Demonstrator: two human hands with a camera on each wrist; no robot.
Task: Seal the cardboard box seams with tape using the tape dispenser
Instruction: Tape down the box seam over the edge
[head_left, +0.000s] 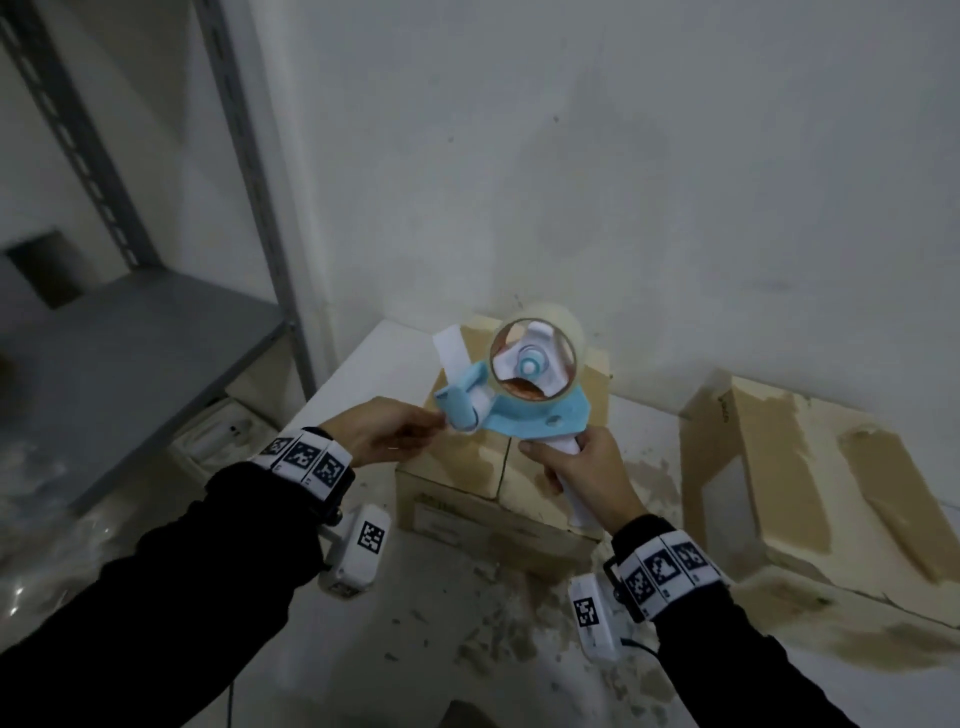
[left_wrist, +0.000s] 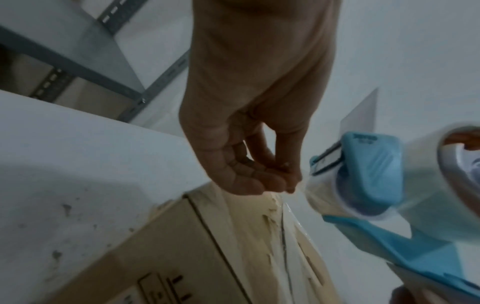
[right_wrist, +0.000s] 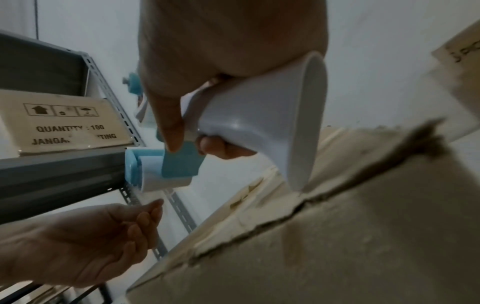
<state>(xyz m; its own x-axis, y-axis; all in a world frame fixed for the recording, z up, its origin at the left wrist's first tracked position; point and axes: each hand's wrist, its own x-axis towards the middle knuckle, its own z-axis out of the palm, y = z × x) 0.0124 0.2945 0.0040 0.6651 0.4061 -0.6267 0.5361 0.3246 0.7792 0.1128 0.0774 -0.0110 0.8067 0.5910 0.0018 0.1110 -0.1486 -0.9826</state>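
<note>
My right hand (head_left: 569, 460) grips the white handle (right_wrist: 259, 123) of a blue and white tape dispenser (head_left: 524, 400), held in the air above a closed cardboard box (head_left: 457, 467). A clear tape roll (head_left: 571, 332) sits on the dispenser's hub. My left hand (head_left: 434, 423) is at the dispenser's roller end, where its fingertips (left_wrist: 288, 183) pinch the free end of the clear tape. The box's centre seam runs beneath the dispenser, and its top (left_wrist: 207, 257) shows torn patches and old tape. In the right wrist view my thumb lies on the blue frame (right_wrist: 179, 164).
A second worn cardboard box (head_left: 789, 467) stands to the right. A grey metal shelf unit (head_left: 130, 332) is on the left, holding a printed carton (right_wrist: 64, 121). The box sits on a white surface (head_left: 374, 364) against the wall. Paper scraps (head_left: 519, 597) litter the surface near me.
</note>
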